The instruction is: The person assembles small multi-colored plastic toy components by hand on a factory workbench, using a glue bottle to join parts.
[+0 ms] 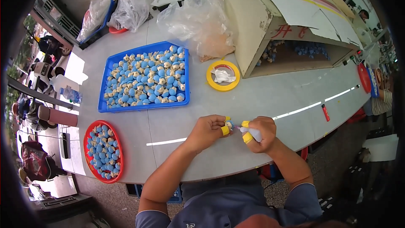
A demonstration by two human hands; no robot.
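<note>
Close to the table's front edge, my left hand (205,132) pinches a small blue-and-cream figurine head (229,124) between thumb and fingertips. My right hand (265,131) is wrapped round a small whitish squeeze bottle (254,134). Its thin pinkish nozzle (238,127) points at the piece, and whether they touch is too small to tell. Yellow coverings wrap fingertips on both hands. Many similar blue-and-cream pieces (145,76) lie in a blue tray (143,108) beyond my left hand. More fill a round red basket (120,160) at the table's left edge.
A yellow ring (211,80) holding crumpled white tissue lies past my hands. Behind it are clear plastic bags (198,21). A large cream box (249,29) with an open front stands far right. A red marker-like stick (325,112) lies right, and a pink cylinder (59,116) left.
</note>
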